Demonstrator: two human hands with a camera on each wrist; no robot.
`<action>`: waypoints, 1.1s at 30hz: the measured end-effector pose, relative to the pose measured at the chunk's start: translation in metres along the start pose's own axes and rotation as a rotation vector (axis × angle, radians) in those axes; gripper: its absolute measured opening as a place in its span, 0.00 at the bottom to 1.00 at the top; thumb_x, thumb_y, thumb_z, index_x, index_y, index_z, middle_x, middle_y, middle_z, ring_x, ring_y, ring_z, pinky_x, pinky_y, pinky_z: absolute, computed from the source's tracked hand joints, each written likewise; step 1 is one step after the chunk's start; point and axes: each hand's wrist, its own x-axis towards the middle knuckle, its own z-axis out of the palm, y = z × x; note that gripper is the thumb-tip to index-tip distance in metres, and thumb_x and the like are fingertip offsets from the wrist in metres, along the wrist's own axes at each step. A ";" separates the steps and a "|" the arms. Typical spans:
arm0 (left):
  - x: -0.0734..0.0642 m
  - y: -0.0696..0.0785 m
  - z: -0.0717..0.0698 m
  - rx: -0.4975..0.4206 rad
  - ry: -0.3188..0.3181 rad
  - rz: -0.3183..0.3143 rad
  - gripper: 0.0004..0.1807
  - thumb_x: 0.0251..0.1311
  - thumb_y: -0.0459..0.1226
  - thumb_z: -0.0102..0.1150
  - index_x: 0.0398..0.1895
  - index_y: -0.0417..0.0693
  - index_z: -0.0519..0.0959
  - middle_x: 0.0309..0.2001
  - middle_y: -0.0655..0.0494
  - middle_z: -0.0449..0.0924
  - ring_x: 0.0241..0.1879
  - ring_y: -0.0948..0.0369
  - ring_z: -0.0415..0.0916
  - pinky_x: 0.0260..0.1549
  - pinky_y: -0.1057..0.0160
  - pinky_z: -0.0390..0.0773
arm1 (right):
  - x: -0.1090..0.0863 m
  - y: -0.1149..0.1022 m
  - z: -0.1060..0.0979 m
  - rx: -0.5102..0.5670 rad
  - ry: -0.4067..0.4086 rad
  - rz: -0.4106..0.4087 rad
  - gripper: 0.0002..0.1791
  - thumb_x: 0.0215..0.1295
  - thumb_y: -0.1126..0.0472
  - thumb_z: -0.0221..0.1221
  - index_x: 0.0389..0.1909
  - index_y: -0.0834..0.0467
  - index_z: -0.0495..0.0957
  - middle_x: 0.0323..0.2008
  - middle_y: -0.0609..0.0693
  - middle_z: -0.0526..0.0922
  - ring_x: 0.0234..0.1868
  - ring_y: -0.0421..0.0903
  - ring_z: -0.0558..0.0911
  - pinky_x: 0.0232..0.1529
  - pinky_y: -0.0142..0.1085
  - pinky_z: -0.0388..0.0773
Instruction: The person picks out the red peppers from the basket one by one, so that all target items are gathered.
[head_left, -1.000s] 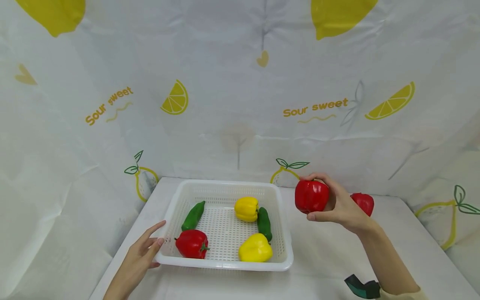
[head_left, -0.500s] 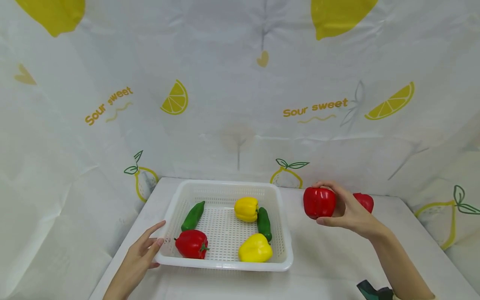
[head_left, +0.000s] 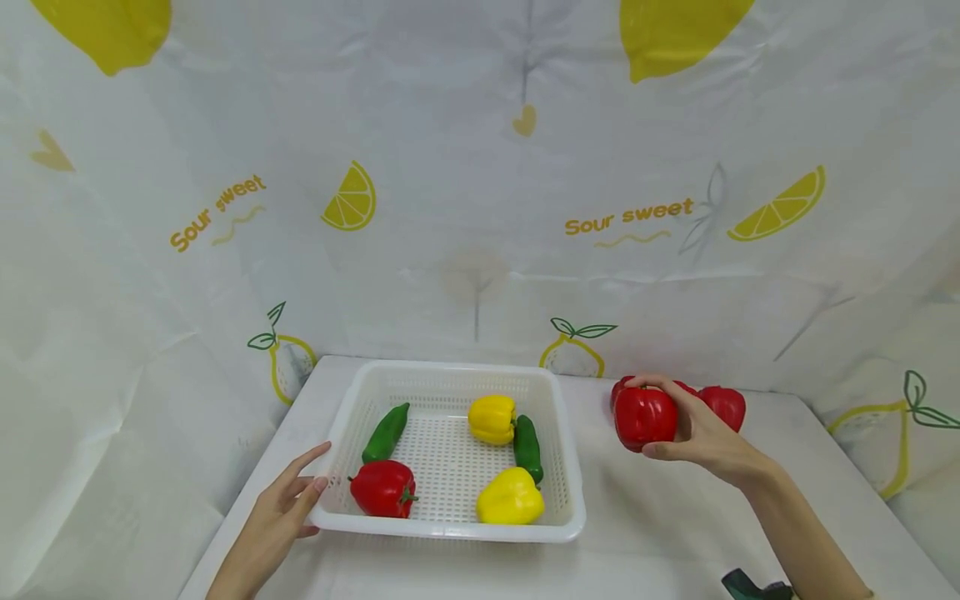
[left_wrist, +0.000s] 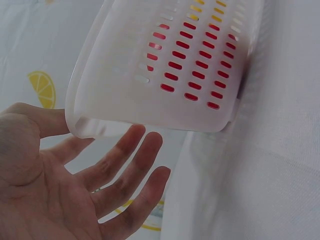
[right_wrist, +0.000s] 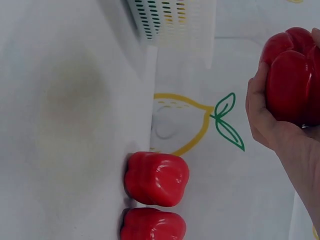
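Note:
My right hand (head_left: 701, 437) grips a red bell pepper (head_left: 645, 418) above the right side of the table, fingers over its top and thumb beneath. In the right wrist view, that hand and its pepper show at the right edge. Two more red bell peppers stand on the table behind the hand, one (right_wrist: 157, 179) nearer the basket, the other (head_left: 723, 407) farther right. My left hand (head_left: 272, 518) touches the left rim of a white plastic basket (head_left: 450, 530) with thumb and forefinger. Its other fingers (left_wrist: 150, 150) extend loosely below the rim in the left wrist view.
Inside the basket lie a red bell pepper (head_left: 383, 489), two yellow bell peppers, one at the back (head_left: 492, 419) and one in front (head_left: 511, 496), and two green peppers, left (head_left: 386, 432) and right (head_left: 528, 448). A lemon-print cloth (head_left: 450, 208) hangs behind the table.
My right hand has moved right and lower with the red bell pepper, and another red pepper now shows partly behind it. My left hand and the basket have stayed put.

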 end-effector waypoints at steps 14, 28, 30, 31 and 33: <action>0.001 0.001 0.001 0.021 0.000 -0.025 0.36 0.78 0.58 0.59 0.84 0.64 0.63 0.67 0.34 0.81 0.59 0.46 0.85 0.44 0.45 0.93 | -0.001 0.013 -0.005 -0.013 0.016 0.051 0.49 0.55 0.62 0.76 0.78 0.51 0.65 0.67 0.36 0.71 0.64 0.33 0.74 0.49 0.42 0.92; 0.000 -0.001 0.000 0.002 0.006 0.025 0.34 0.79 0.54 0.59 0.83 0.63 0.65 0.65 0.35 0.82 0.60 0.45 0.85 0.42 0.46 0.93 | -0.004 0.041 -0.012 -0.014 -0.006 0.138 0.48 0.57 0.63 0.77 0.77 0.56 0.65 0.72 0.69 0.66 0.65 0.48 0.74 0.48 0.42 0.92; 0.000 -0.002 0.000 -0.002 0.007 0.035 0.33 0.79 0.54 0.58 0.83 0.63 0.65 0.65 0.36 0.82 0.60 0.44 0.85 0.42 0.46 0.92 | -0.004 0.047 -0.013 -0.026 -0.007 0.147 0.48 0.56 0.62 0.77 0.77 0.57 0.65 0.72 0.69 0.67 0.66 0.51 0.74 0.47 0.42 0.92; -0.001 -0.002 0.000 -0.001 0.007 0.040 0.33 0.79 0.54 0.58 0.83 0.62 0.65 0.65 0.36 0.83 0.61 0.44 0.85 0.41 0.46 0.92 | -0.004 0.050 -0.013 -0.038 -0.005 0.152 0.48 0.55 0.62 0.78 0.76 0.57 0.65 0.72 0.69 0.68 0.66 0.54 0.73 0.47 0.42 0.92; -0.001 -0.002 0.000 -0.003 0.004 0.046 0.33 0.80 0.54 0.58 0.83 0.62 0.65 0.65 0.36 0.83 0.61 0.44 0.84 0.41 0.46 0.92 | -0.003 0.056 -0.013 -0.055 -0.005 0.163 0.49 0.54 0.62 0.79 0.76 0.57 0.66 0.72 0.70 0.68 0.68 0.59 0.73 0.47 0.42 0.92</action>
